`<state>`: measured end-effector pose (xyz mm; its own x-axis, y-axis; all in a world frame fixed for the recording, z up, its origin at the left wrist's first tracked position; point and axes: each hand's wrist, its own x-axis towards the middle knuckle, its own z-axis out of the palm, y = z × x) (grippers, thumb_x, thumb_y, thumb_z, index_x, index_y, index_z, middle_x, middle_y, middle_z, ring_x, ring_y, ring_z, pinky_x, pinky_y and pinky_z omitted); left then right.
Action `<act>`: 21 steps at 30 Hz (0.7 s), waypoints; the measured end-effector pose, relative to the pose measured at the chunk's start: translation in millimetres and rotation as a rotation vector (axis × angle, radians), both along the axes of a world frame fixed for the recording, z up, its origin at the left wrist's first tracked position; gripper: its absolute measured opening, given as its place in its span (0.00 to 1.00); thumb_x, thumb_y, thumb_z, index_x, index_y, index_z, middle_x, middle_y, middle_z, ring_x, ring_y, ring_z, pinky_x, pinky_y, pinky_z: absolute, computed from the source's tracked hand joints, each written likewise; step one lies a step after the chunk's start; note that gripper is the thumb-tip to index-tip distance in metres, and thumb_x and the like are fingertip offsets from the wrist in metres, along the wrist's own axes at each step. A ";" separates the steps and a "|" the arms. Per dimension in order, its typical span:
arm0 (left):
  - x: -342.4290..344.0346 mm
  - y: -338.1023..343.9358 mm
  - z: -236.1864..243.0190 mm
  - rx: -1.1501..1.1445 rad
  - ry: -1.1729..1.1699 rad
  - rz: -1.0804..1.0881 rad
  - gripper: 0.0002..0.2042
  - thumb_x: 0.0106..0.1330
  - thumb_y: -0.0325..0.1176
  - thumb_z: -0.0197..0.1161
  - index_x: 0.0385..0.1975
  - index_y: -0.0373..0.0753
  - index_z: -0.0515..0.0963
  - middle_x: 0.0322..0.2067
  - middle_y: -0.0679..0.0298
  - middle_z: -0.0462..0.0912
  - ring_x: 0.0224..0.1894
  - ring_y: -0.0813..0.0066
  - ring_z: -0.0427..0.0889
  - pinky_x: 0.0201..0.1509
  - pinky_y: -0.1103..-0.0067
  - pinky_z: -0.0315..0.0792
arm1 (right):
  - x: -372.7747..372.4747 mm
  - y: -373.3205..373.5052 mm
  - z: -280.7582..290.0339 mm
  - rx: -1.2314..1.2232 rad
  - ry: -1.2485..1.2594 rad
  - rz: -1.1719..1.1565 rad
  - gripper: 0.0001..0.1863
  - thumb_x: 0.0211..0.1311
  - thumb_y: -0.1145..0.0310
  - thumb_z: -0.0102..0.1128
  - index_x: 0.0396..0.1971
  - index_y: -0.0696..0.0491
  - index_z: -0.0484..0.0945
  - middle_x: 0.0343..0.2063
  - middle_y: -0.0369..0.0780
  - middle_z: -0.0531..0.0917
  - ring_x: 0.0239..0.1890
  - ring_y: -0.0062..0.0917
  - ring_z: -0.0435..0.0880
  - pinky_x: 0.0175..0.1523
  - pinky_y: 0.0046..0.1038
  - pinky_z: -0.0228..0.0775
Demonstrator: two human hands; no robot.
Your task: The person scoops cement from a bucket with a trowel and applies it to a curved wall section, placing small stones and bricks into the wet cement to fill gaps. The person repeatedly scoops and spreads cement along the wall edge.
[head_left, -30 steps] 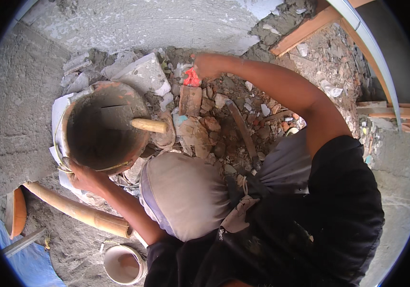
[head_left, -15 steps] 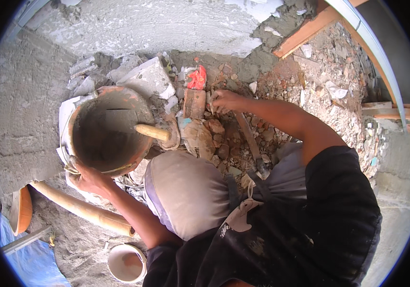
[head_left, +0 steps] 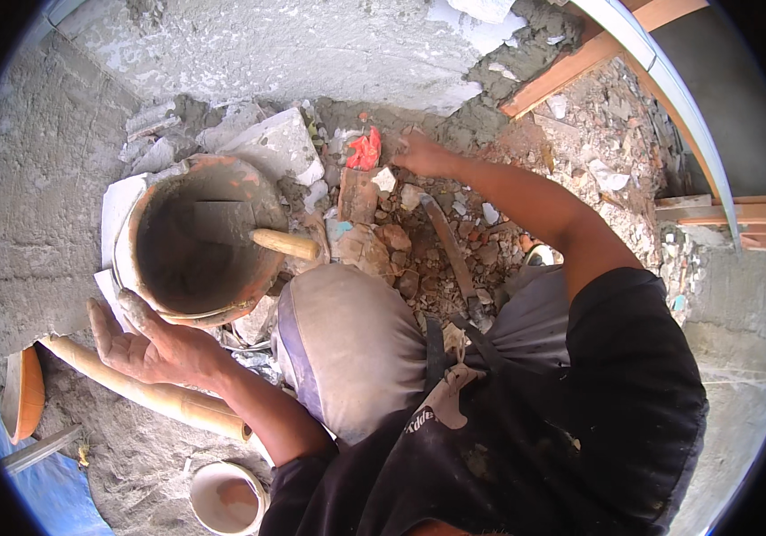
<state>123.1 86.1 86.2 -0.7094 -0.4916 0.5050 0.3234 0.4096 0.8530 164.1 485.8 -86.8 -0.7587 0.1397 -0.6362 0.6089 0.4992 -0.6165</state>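
Head view: left hand (head_left: 155, 348) spread by bucket (head_left: 258, 279); right hand (head_left: 425, 155), grip unclear, near red scrap (head_left: 365, 149), rubble (head_left: 490, 253).

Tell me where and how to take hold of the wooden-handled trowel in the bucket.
Best gripped by the wooden handle, fingers wrapped around it, coming from the person's right. The flat blade sits inside the bucket, while the handle's rounded end juts out past the right rim with nothing over it. The right hand seems better suited, being on that side.

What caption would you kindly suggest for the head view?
Left hand open beside a bucket; right hand near a red scrap amid rubble.
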 end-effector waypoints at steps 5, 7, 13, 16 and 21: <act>-5.8 21.6 1.7 0.130 0.152 -0.196 0.17 0.69 0.26 0.60 0.55 0.24 0.72 0.54 0.47 0.79 0.55 0.63 0.80 0.61 0.70 0.72 | 62.5 3.6 -94.1 0.647 -0.058 0.391 0.38 0.57 0.58 0.68 0.65 0.55 0.65 0.60 0.49 0.73 0.56 0.47 0.78 0.59 0.48 0.71; -7.9 18.0 0.7 0.073 0.178 -0.263 0.15 0.70 0.26 0.60 0.52 0.25 0.73 0.53 0.46 0.80 0.55 0.63 0.80 0.61 0.70 0.72 | 66.9 -29.2 -89.1 0.845 0.046 0.405 0.39 0.52 0.60 0.71 0.65 0.54 0.65 0.57 0.49 0.75 0.59 0.45 0.75 0.61 0.46 0.70; -28.8 38.5 8.1 0.278 0.094 -0.511 0.09 0.73 0.26 0.58 0.46 0.28 0.76 0.46 0.50 0.83 0.50 0.66 0.83 0.58 0.73 0.77 | 55.1 14.4 -84.6 0.623 -0.026 0.398 0.42 0.45 0.60 0.76 0.63 0.54 0.67 0.57 0.48 0.75 0.64 0.42 0.70 0.64 0.45 0.66; -32.5 27.6 7.2 0.293 0.004 -0.516 0.08 0.73 0.28 0.59 0.43 0.28 0.78 0.44 0.52 0.84 0.49 0.67 0.84 0.58 0.73 0.77 | 51.6 -1.5 -86.4 0.584 0.113 0.566 0.44 0.42 0.56 0.78 0.61 0.55 0.69 0.54 0.50 0.76 0.62 0.44 0.70 0.67 0.46 0.61; -46.3 66.8 6.4 0.449 -0.180 -0.809 0.06 0.71 0.28 0.62 0.40 0.32 0.80 0.36 0.64 0.84 0.39 0.82 0.79 0.45 0.82 0.73 | 81.2 36.5 -139.9 0.758 0.059 0.519 0.42 0.43 0.52 0.76 0.59 0.56 0.72 0.54 0.51 0.77 0.62 0.45 0.70 0.69 0.47 0.57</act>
